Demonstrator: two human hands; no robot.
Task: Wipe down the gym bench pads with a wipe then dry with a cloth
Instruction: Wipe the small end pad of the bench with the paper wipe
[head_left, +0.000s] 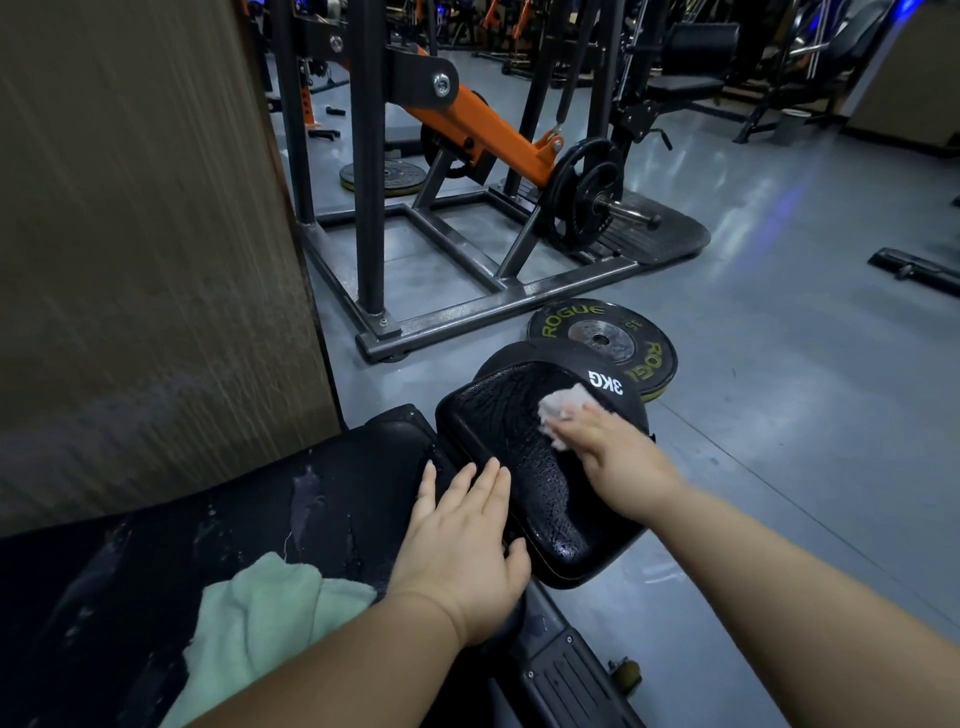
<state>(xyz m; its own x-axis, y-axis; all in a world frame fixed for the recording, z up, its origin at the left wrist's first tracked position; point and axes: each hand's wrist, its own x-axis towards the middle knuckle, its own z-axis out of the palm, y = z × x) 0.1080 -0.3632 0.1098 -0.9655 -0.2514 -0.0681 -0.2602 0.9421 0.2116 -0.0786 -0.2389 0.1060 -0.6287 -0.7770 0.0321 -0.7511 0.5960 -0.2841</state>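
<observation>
Your right hand (605, 447) presses a white wipe (563, 410) on the bench (130, 582) seat pad (524, 467); left hand (462, 545) lies spread flat near its edge.

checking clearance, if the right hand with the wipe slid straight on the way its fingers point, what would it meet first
Probably the 3KG plate just past the seat pad edge; the right hand and wipe point toward it, though depth is unclear.

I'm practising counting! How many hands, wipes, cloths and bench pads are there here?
Hands: 2, the left hand and the right hand
Wipes: 1, the white wipe
Cloths: 1, the green cloth
Bench pads: 2, the seat pad and the long pad
Total: 6
</observation>
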